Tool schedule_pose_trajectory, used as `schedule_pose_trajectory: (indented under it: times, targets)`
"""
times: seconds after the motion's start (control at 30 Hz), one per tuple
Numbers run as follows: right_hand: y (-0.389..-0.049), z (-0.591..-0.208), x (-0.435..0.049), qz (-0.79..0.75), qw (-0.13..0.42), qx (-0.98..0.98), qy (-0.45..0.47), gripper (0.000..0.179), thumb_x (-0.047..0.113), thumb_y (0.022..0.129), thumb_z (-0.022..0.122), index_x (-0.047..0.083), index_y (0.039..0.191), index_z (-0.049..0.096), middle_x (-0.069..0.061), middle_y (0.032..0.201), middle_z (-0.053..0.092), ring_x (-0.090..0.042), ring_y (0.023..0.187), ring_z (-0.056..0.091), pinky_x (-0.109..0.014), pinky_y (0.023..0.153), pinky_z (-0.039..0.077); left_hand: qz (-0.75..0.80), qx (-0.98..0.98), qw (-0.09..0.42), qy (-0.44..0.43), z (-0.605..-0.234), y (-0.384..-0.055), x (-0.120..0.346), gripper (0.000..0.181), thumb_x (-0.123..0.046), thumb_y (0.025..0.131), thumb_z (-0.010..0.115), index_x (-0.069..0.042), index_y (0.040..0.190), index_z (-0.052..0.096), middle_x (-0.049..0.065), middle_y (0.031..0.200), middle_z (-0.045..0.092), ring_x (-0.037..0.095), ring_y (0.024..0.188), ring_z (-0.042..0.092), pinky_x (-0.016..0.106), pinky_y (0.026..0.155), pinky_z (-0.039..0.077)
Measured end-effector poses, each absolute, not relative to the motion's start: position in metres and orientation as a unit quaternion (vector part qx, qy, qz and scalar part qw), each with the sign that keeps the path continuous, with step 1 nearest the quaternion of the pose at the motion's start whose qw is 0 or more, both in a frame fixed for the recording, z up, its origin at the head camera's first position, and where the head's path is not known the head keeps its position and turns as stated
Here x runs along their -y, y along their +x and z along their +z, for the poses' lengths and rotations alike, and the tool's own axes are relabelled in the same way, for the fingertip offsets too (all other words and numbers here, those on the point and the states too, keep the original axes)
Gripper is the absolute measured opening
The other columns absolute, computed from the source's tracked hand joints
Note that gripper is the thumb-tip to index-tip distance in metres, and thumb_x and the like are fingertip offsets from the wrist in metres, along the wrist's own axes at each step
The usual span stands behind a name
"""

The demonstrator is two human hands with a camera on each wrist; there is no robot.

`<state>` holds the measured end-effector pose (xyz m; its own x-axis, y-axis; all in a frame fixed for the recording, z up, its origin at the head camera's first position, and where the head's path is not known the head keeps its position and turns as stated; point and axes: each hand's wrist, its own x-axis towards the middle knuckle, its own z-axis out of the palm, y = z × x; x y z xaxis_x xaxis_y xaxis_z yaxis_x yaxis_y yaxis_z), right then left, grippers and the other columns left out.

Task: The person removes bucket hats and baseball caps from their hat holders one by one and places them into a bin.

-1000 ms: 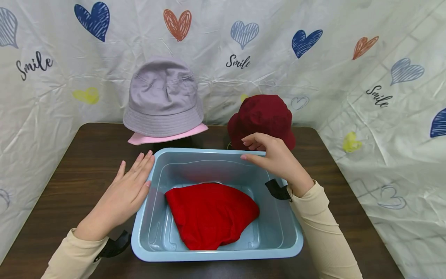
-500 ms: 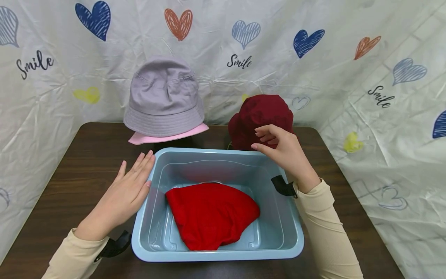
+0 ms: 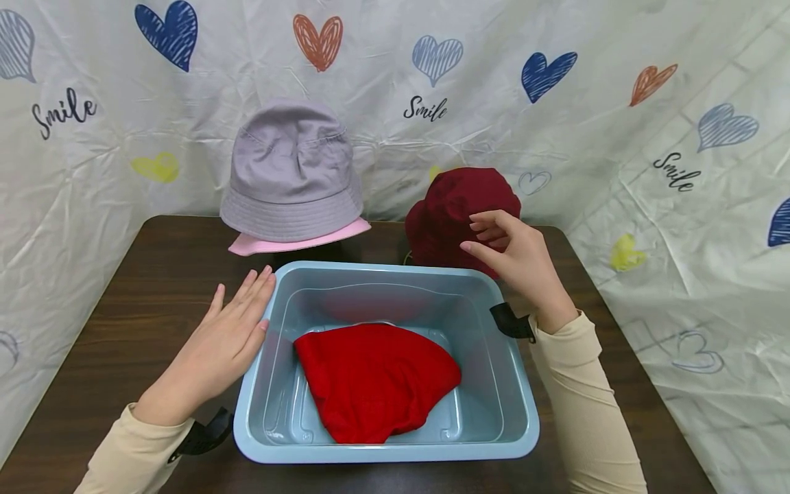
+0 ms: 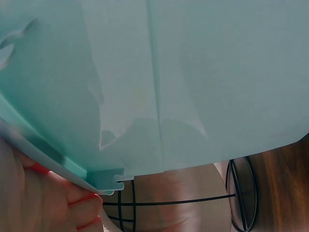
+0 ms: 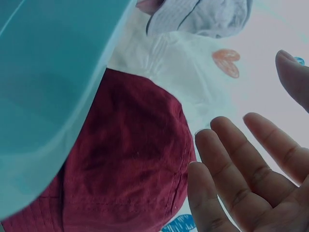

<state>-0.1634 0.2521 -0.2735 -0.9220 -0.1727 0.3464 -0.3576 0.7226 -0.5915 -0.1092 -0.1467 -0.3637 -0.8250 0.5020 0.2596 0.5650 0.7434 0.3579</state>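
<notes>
A light-blue plastic basin (image 3: 382, 451) stands on the table with a bright red folded cloth item (image 3: 376, 381) lying inside. My left hand (image 3: 225, 336) rests with straight fingers along the basin's left rim; the left wrist view shows the fingers against the basin's outer wall (image 4: 203, 87). My right hand (image 3: 515, 257) hovers by the basin's far right corner, fingers loosely bent and holding nothing. Behind it sits a dark red bucket hat (image 3: 459, 206), partly covered by that hand. In the right wrist view the fingers are spread beside the same hat (image 5: 128, 154).
At the table's back left, a lavender bucket hat (image 3: 290, 168) sits over a pink brim (image 3: 302, 241). A white cloth backdrop (image 3: 382, 123) with hearts hangs right behind the dark wooden table (image 3: 117, 329). Black wire bars (image 4: 183, 200) show beneath the basin wall in the left wrist view.
My right hand has moved right and slightly away from me, off the basin's far rim to in front of the dark red hat. The left hand has stayed in place.
</notes>
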Motion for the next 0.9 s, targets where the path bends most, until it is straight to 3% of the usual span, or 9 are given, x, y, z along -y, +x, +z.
schedule_pose_trajectory:
  times: [0.17, 0.47, 0.57, 0.77, 0.9]
  targets:
    - [-0.166, -0.272, -0.256, 0.339, 0.135, 0.922, 0.129, 0.037, 0.013, 0.085, 0.071, 0.001, 0.118, 0.06, -0.013, 0.108, 0.064, -0.022, 0.09, 0.062, -0.014, 0.074, 0.045, -0.217, 0.931, 0.072, -0.285, -0.364, -0.109, 0.146, 0.063, -0.021, 0.096, 0.046, -0.002, 0.15, 0.019, 0.015, 0.154, 0.019, 0.032, 0.142, 0.012, 0.058, 0.11, 0.002]
    - [-0.169, -0.271, -0.26, 0.335, 0.142, 0.925, 0.108, 0.039, 0.018, 0.086, 0.07, 0.003, 0.12, 0.059, -0.013, 0.109, 0.064, -0.023, 0.092, 0.062, -0.014, 0.076, 0.044, -0.219, 0.931, 0.073, -0.283, -0.364, -0.11, 0.146, 0.063, -0.022, 0.096, 0.046, -0.003, 0.15, 0.02, 0.015, 0.154, 0.02, 0.032, 0.142, 0.014, 0.06, 0.109, 0.006]
    - [-0.17, -0.27, -0.261, 0.337, 0.144, 0.925, 0.101, 0.041, 0.019, 0.086, 0.07, 0.003, 0.121, 0.059, -0.014, 0.111, 0.063, -0.024, 0.094, 0.062, -0.018, 0.079, 0.045, -0.221, 0.93, 0.074, -0.284, -0.363, -0.11, 0.146, 0.063, -0.022, 0.096, 0.047, -0.003, 0.15, 0.02, 0.015, 0.154, 0.02, 0.033, 0.142, 0.014, 0.059, 0.11, 0.004]
    - [-0.172, -0.269, -0.262, 0.345, 0.15, 0.923, 0.083, 0.043, 0.021, 0.086, 0.07, 0.003, 0.124, 0.058, -0.014, 0.114, 0.062, -0.025, 0.098, 0.06, -0.04, 0.085, 0.047, -0.224, 0.93, 0.072, -0.284, -0.363, -0.109, 0.147, 0.064, -0.022, 0.095, 0.047, -0.003, 0.15, 0.02, 0.016, 0.154, 0.021, 0.034, 0.142, 0.015, 0.058, 0.11, 0.001]
    - [-0.174, -0.269, -0.263, 0.344, 0.158, 0.922, 0.075, 0.043, 0.02, 0.087, 0.069, 0.002, 0.124, 0.057, -0.016, 0.115, 0.061, -0.028, 0.1, 0.057, -0.044, 0.087, 0.045, -0.221, 0.93, 0.071, -0.283, -0.363, -0.109, 0.147, 0.064, -0.023, 0.095, 0.047, -0.003, 0.15, 0.02, 0.016, 0.154, 0.021, 0.034, 0.142, 0.015, 0.058, 0.11, 0.0]
